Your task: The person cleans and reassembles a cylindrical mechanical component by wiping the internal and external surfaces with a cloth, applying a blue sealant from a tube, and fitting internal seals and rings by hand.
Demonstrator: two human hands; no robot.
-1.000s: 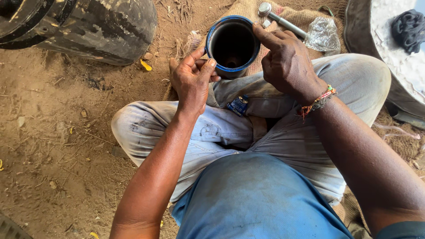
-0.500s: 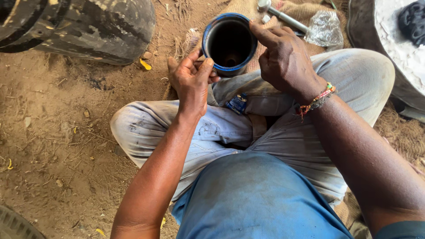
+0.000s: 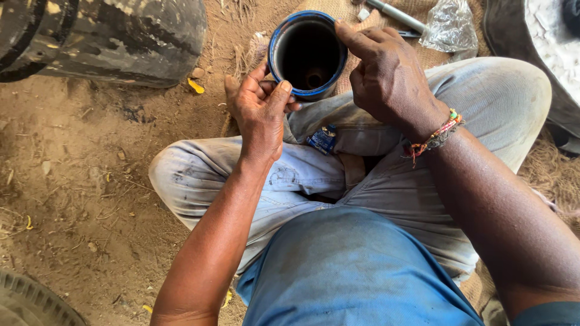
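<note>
A person sits cross-legged on the ground and holds a dark hollow metal cylinder with blue rim (image 3: 307,54) over the knees. The left hand (image 3: 258,111) pinches its lower rim with thumb and fingers; the right hand (image 3: 389,78) clasps its right side. It looks rigid and rather heavy, perhaps greasy, so the rim and the outer wall seem the safest places to grip.

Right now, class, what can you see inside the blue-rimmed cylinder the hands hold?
The blue-rimmed cylinder is dark and hollow inside, with a small pale patch low down. The shadow hides its bottom. The left hand and right hand grip its rim.
</note>
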